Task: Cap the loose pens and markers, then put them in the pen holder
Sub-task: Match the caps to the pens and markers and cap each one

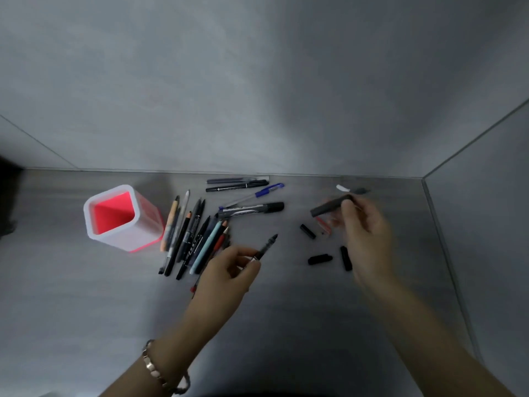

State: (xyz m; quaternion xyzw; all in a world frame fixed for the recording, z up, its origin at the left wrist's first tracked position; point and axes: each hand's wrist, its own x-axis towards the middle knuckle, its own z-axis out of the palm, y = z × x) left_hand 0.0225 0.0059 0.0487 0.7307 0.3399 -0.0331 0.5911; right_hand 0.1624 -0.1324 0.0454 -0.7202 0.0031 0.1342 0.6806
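My left hand (229, 272) holds an uncapped black pen (265, 247), its tip pointing up and to the right. My right hand (365, 230) pinches a long black cap (329, 207) above the table, to the right of the pen. Both are blurred. A white pen holder (114, 234) with a red inside stands at the left, empty. Between the holder and my left hand lies a pile of pens and pencils (189, 236). Three black caps (307, 231) (320, 259) (345, 258) lie loose near my right hand.
A thick black marker (252, 210), a blue capped pen (257, 194) and two dark pens (237, 184) lie by the back wall. A white cap (342, 188) and a dark cap (361, 191) rest at the back right. Grey walls close off the back and right.
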